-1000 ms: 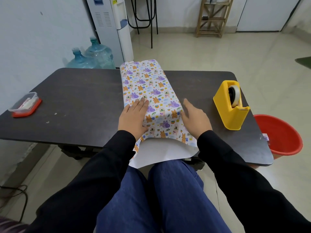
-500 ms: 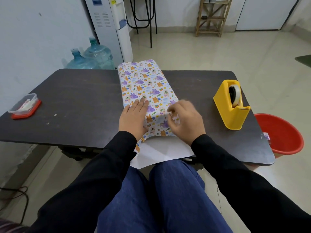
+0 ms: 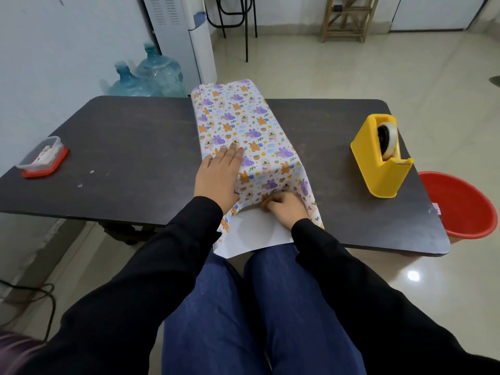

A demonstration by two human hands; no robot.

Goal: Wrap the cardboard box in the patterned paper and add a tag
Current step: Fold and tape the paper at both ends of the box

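Centrally on dark worktop (image 3: 135,147), cardboard box lying hidden under animal-patterned wrapping paper (image 3: 243,123), left hand (image 3: 219,177) pressing flat on top, fingers straight, right hand (image 3: 284,209) curling fingers at near flap, grip unclear.

A dark table (image 3: 135,147) fills the middle of the frame. At upper left is a white wall (image 3: 54,50), with two blue water bottles (image 3: 157,74) and a white water cooler (image 3: 176,28) beside it. The pale floor (image 3: 351,77) is shiny. A wooden rack (image 3: 343,33) stands at top right.
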